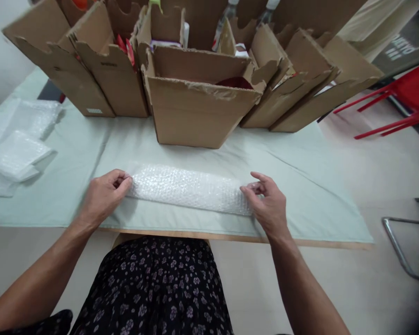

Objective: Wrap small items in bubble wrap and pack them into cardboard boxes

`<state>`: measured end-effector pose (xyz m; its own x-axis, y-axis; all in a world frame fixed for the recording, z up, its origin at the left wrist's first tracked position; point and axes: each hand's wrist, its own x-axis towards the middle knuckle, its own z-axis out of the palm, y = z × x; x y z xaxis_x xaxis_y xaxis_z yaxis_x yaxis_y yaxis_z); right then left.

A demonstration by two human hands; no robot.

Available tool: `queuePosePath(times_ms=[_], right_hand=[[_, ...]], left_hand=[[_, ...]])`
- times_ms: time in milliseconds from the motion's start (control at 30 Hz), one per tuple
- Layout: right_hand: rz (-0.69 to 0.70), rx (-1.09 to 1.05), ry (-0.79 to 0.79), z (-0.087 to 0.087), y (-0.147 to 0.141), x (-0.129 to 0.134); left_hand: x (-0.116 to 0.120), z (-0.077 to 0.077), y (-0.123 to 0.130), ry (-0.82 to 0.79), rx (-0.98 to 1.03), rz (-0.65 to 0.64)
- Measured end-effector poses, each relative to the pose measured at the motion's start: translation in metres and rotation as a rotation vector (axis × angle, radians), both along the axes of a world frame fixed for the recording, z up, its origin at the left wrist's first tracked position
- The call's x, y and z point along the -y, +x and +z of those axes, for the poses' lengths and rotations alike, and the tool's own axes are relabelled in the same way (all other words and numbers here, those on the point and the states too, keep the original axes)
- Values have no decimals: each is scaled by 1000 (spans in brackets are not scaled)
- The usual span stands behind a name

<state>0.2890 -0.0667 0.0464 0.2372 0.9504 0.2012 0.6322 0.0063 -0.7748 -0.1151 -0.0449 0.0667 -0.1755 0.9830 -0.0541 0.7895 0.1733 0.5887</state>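
Left hand [106,195] and right hand [267,204] both reach in over the front edge of a bench [310,200] spread with pale mint-green cloth, and from my remote seat I see them well apart. At the left, I have the thumb and curled fingers pinching one end of a long, flat strip of clear bubble wrap [188,188], the back of the hand turned up and the forearm slanting in from the lower left. On the right, the forearm leans inward from the lower right; the thumb points in at the strip's other end, the index finger is lifted and held out, and the remaining fingers curl under. Whether those fingers grip the film there, I cannot tell.

The strip lies on the cloth near the bench's front edge, roughly parallel to it, its right end slightly closer to that edge. Behind its middle stands a brown, open-topped cardboard box [199,114], with more brown cardboard boxes [104,81] fanned out to both sides along the back edge. Towards the bench's left end I see loose sheets of clear bubble wrap [19,149]. Beyond the right end is a red chair [414,88].
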Motion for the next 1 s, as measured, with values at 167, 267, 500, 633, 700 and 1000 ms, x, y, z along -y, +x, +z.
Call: queuePosePath(times_ms=[167, 267, 500, 633, 700, 1000], right_hand=[[-4, 280, -30, -15, 7, -6], [-9, 323, -41, -16, 16, -3], [146, 490, -67, -13, 6, -13], [169, 226, -88, 2, -3, -11], [163, 55, -136, 14, -7, -3], [272, -585, -445, 21, -71, 76]], left_hand=[[-3, -4, -1, 42, -190, -63], [-1, -5, -9, 20, -295, -65], [-4, -6, -6, -16, -319, -128], [-3, 6, 0, -50, -208, -99], [-3, 15, -1, -81, -106, -54], [-78, 24, -10, 217, -43, -109]])
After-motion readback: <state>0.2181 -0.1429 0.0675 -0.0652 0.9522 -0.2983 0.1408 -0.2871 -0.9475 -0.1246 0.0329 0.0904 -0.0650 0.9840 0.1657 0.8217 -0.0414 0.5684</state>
